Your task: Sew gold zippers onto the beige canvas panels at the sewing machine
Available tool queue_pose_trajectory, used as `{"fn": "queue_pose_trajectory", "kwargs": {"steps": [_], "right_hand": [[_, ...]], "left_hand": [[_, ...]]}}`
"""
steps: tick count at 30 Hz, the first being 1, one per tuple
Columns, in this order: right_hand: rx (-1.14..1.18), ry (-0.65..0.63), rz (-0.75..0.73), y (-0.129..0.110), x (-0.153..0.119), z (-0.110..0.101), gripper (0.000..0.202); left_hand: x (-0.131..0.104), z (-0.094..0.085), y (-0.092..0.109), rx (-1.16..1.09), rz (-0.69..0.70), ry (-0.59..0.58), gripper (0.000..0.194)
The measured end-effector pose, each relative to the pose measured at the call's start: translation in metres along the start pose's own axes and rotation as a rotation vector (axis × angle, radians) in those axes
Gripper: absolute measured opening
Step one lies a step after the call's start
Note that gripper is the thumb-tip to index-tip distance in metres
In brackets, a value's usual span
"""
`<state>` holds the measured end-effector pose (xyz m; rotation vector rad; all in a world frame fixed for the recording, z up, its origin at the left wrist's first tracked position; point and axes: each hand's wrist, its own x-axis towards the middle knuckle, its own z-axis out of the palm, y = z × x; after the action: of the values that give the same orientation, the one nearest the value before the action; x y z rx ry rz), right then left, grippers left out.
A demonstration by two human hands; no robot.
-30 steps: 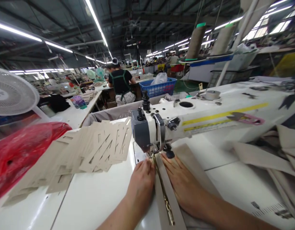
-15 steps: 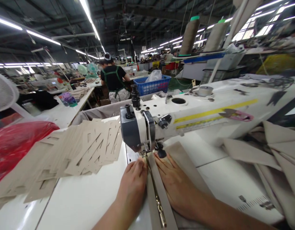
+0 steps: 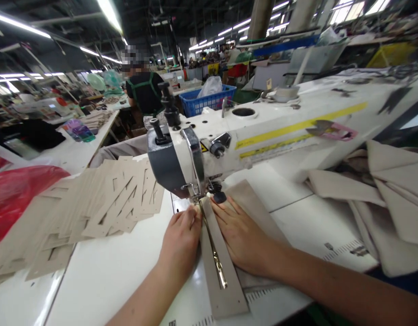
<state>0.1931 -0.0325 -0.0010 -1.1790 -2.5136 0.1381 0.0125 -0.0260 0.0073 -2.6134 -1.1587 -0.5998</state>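
From under one sewing machine (image 3: 290,111) runs one beige strip (image 3: 221,246) (one gold zipper (image 3: 216,260) along it). Before the machine, the left hand (image 3: 183,237) half-curls, grip unclear; the right hand (image 3: 242,235) lies flat, outspread, gripping nothing.

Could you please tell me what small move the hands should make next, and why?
Probably ease the beige strip slightly farther under the sewing machine head, since the left hand and right hand lie on either side of it there, and its near end, with the gold zipper showing, extends towards the person.
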Motion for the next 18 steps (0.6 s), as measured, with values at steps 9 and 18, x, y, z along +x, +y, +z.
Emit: {"fn": "queue_pose_trajectory", "kwargs": {"steps": [9, 18], "right_hand": [[-0.041, 0.060, -0.016, 0.004, 0.003, 0.008, 0.049], [-0.010, 0.072, -0.052, 0.024, 0.029, 0.018, 0.039]], "left_hand": [[0.004, -0.003, -0.002, -0.050, -0.052, -0.091, 0.027], [0.001, -0.002, -0.006, -0.026, -0.023, -0.040, 0.021]]}}
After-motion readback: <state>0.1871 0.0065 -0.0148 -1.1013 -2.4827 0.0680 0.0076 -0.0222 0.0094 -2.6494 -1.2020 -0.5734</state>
